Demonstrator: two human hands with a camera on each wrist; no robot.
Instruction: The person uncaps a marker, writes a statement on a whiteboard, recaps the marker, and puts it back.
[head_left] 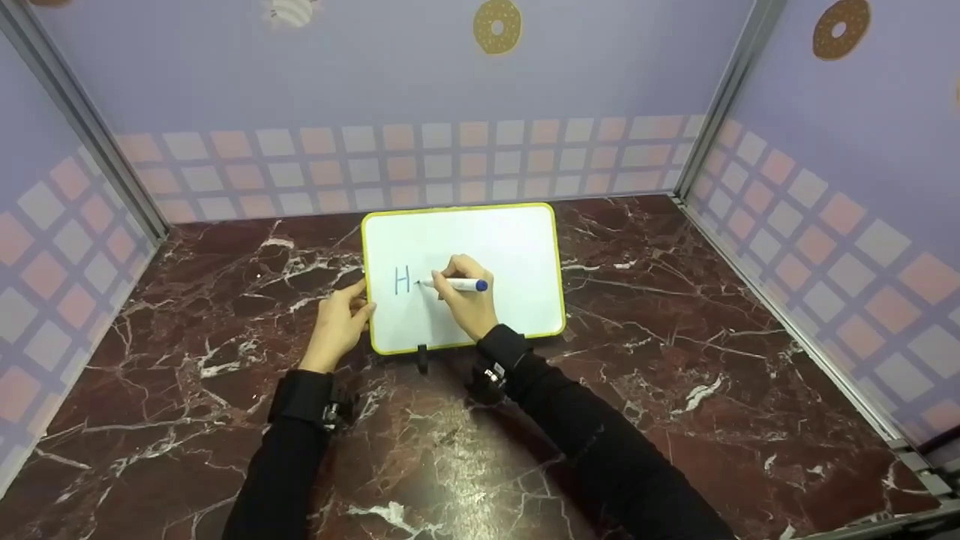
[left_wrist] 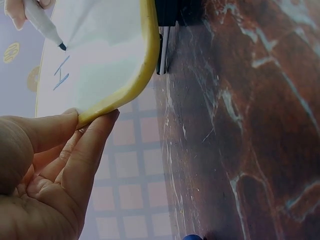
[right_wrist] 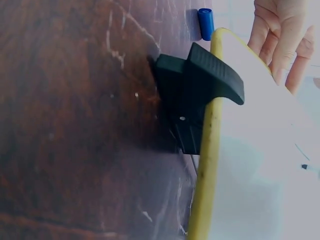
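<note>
A small whiteboard (head_left: pixel 517 247) with a yellow rim leans back on a black stand (right_wrist: pixel 187 95), whose hook grips the lower edge. The blue letter H (head_left: pixel 403 280) is written on its left half. My left hand (head_left: pixel 337 322) pinches the board's left rim between thumb and fingers, near the lower corner in the left wrist view. In my right hand (head_left: pixel 469 296) is a white marker (head_left: pixel 459 284) with a blue end, held like a pen. Its dark tip (left_wrist: pixel 62 46) points at the board just right of the H; whether it touches, I cannot tell.
Dark red marbled tabletop (head_left: pixel 660 420) surrounds the board. A blue cylinder (right_wrist: pixel 205 24), perhaps a cap, lies beyond the stand near the left hand. Tiled, patterned panels (head_left: pixel 472 161) close off the back and both sides.
</note>
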